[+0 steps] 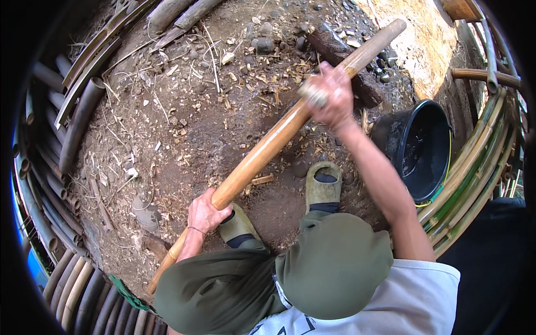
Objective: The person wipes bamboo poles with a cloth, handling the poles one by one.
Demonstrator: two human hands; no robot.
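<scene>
A long, smooth wooden pole (262, 151) slants from beside my left leg up to the far right. My left hand (204, 213) is wrapped round it near its lower part. Further up, my right hand (338, 100) is blurred by motion and presses a small pale tan piece (314, 95) onto the wood; its exact kind is unclear. The pole's far part looks greyer and crosses over a dark, wet log (335, 49). Whether it rests on that log I cannot tell.
A black bucket (386, 134) stands at the right, by bundled bamboo strips (469, 162). Bamboo poles (81, 125) are stacked at the left. Stones and wood chips litter the dirt ground (184, 145). My feet wear olive clogs (322, 190); olive-clad knees are close by.
</scene>
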